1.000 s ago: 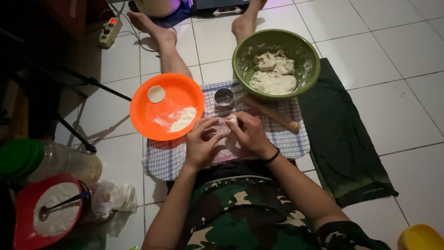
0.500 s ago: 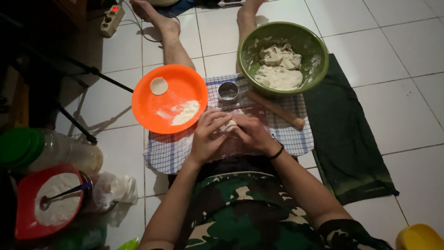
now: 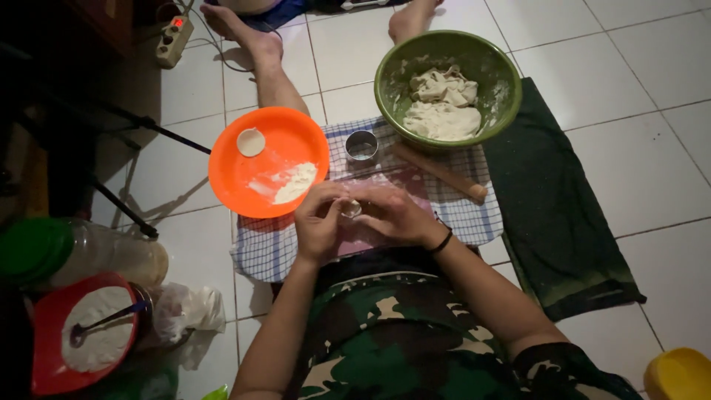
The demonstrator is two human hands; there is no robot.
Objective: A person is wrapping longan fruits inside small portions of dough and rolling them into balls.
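My left hand and my right hand meet over a checkered cloth and pinch a small pale piece of dough between their fingertips. An orange plate to the left carries a round dough disc and a heap of flour. A metal ring cutter stands just beyond my hands. A wooden rolling pin lies to the right of it. A green bowl at the far right holds a lump of dough.
A dark green cloth lies on the white tiled floor at right. At the lower left are a red bowl of flour with a spoon, a plastic jar with a green lid and a plastic bag. A yellow container sits at the lower right corner. Another person's bare legs reach in from the top.
Both hands stay together over the cloth, working the small dough piece; the fingers have shifted slightly. The view has tilted a little.
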